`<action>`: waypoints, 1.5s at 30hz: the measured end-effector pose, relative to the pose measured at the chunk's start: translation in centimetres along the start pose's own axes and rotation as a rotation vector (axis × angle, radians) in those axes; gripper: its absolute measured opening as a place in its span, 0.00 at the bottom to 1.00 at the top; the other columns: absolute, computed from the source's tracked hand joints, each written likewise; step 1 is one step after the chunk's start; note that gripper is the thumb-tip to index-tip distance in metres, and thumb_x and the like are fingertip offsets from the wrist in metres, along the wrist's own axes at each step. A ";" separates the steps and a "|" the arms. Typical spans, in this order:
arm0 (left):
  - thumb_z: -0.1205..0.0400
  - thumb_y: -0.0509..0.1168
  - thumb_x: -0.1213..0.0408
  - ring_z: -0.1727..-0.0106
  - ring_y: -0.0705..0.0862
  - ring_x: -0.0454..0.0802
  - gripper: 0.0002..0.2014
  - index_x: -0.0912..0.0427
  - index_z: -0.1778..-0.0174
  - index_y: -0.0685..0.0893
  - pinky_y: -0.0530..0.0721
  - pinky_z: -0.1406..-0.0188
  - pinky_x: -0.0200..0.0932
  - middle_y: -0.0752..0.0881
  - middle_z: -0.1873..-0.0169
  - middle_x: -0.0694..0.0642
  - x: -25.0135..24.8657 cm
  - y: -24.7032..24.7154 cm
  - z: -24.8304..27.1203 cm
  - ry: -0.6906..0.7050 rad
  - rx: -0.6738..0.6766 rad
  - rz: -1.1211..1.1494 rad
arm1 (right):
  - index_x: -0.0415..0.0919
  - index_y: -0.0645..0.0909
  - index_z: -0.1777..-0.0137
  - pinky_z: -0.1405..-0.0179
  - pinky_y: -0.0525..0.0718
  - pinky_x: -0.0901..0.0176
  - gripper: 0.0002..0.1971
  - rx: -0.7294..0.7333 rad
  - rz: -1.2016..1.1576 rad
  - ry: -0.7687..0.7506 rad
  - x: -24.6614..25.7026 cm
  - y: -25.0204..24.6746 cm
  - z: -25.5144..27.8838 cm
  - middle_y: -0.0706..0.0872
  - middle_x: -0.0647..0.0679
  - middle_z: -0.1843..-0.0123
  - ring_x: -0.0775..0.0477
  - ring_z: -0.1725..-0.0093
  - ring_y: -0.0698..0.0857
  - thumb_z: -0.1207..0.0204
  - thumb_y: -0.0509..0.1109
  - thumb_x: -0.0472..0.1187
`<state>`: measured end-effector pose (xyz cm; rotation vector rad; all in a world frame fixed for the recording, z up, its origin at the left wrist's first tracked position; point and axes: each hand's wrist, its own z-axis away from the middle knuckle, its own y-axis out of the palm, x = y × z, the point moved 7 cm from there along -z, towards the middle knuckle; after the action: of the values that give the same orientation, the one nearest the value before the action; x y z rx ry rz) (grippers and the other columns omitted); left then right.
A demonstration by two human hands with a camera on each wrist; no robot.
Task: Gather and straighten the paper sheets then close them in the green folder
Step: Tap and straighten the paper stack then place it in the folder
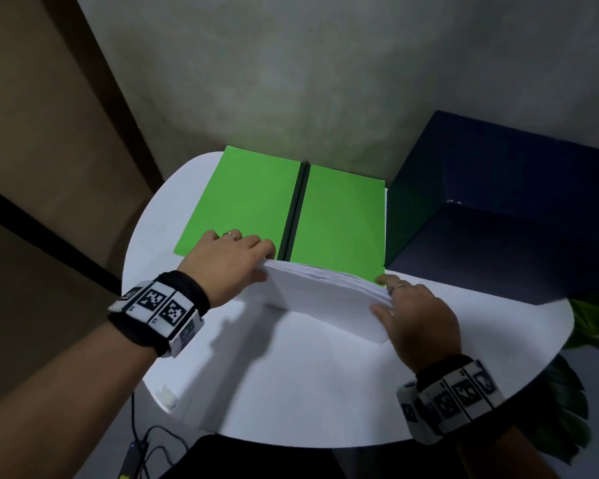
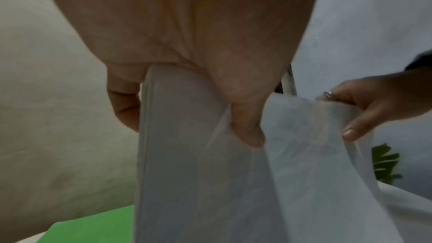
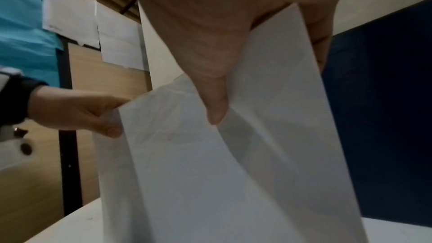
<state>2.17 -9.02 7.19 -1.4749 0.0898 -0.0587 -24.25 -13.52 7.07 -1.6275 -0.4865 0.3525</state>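
Note:
A stack of white paper sheets (image 1: pixel 325 302) stands on its long edge on the white table (image 1: pixel 308 392), held upright between my hands. My left hand (image 1: pixel 236 261) grips its left end, thumb in front and fingers behind (image 2: pixel 245 123). At the right end my right hand (image 1: pixel 412 312) grips the stack the same way, thumb pressing the front sheet (image 3: pixel 215 110). The front sheets (image 3: pixel 233 173) bow outward near both thumbs. Behind the stack the green folder (image 1: pixel 249 202) lies open flat, its dark spine (image 1: pixel 296 209) running front to back.
A dark blue box (image 1: pixel 498 209) stands right of the folder, close to the table's right rear. Green plant leaves (image 1: pixel 567 392) show past the table's right edge. Cables (image 1: pixel 142 447) lie on the floor at the front left. A grey wall rises behind the table.

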 end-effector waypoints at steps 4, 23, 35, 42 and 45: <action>0.15 0.59 0.56 0.47 0.83 0.56 0.05 0.49 0.46 0.74 0.73 0.59 0.48 0.84 0.50 0.48 -0.8 -0.6 -0.7 0.037 -0.002 -0.083 | 0.46 0.79 0.32 0.61 0.80 0.49 0.24 0.097 0.114 0.019 1.5 -0.4 -1.5 0.90 0.46 0.54 0.38 0.56 0.88 0.28 0.69 0.52; 0.32 0.80 0.61 0.40 0.88 0.53 0.23 0.54 0.41 0.83 0.84 0.35 0.57 0.89 0.41 0.59 2.0 -4.3 -1.3 -0.309 -0.545 1.539 | 0.34 0.85 0.43 0.47 0.87 0.61 0.14 -0.227 -1.475 0.269 1.2 -2.5 -4.1 0.93 0.50 0.50 0.51 0.48 0.91 0.28 0.76 0.26; 0.43 0.85 0.51 0.41 0.88 0.48 0.45 0.64 0.33 0.77 0.85 0.37 0.52 0.89 0.43 0.56 -0.6 5.3 0.6 -0.385 -0.297 1.497 | 0.42 0.87 0.58 0.57 0.86 0.71 0.19 -0.270 -1.374 0.445 -0.2 2.7 0.1 0.93 0.60 0.62 0.60 0.60 0.91 0.43 0.84 0.22; 0.44 0.82 0.40 0.43 0.89 0.45 0.44 0.62 0.36 0.81 0.86 0.38 0.52 0.92 0.47 0.50 -0.9 4.8 -0.5 -0.334 -0.262 1.522 | 0.43 0.88 0.58 0.54 0.86 0.60 0.15 -0.241 -1.372 0.494 -1.3 3.3 -0.3 0.94 0.56 0.60 0.53 0.57 0.92 0.41 0.85 0.28; 0.46 0.81 0.37 0.43 0.89 0.42 0.43 0.55 0.38 0.81 0.86 0.42 0.44 0.91 0.47 0.45 -0.9 3.6 -0.6 -0.300 -0.327 1.571 | 0.41 0.88 0.53 0.53 0.88 0.57 0.18 -0.275 -1.383 0.479 -1.6 2.4 -0.7 0.94 0.51 0.57 0.50 0.54 0.92 0.41 0.85 0.28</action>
<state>1.21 -9.17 3.61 -1.3535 1.0076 1.4845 -25.07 -15.10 4.64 -1.2082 -1.1602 -1.1361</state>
